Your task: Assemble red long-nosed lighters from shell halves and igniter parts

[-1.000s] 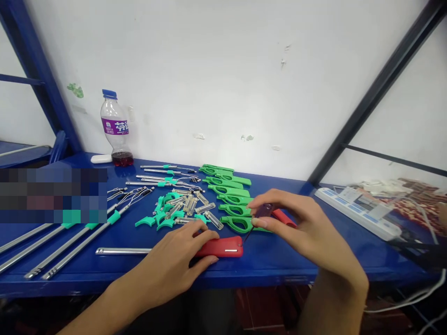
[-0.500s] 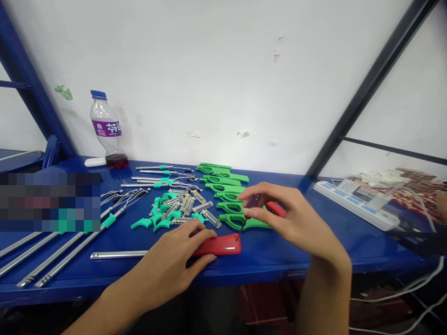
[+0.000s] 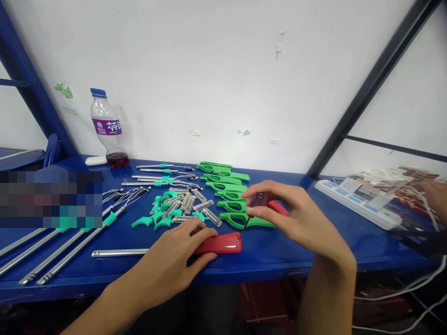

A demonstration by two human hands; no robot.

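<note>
A red long-reach lighter (image 3: 223, 242) lies on the blue tabletop, its silver tube (image 3: 118, 253) pointing left. My left hand (image 3: 183, 249) is closed around the lighter's body, fingers on top and thumb along the near side. My right hand (image 3: 293, 214) pinches a small screwdriver with a dark purple handle (image 3: 257, 200). Its thin shaft slants down to the hole near the right end of the red body. Just behind the lighter are several green lighter shells (image 3: 232, 188), clear fuel tanks (image 3: 202, 205) and teal triggers (image 3: 142, 222). Another red piece (image 3: 278, 207) shows partly behind my right hand.
Metal tubes with wires (image 3: 82, 242) lie at left, more (image 3: 153, 179) at the back. A drink bottle (image 3: 104, 125) stands against the wall. A white power strip (image 3: 358, 204) lies at right. Another person's hand (image 3: 436, 195) shows at the right edge.
My right hand and the screwdriver have shifted slightly right, the shaft leaning more. My left hand keeps its hold on the lighter. Another person's hand has appeared at the right edge.
</note>
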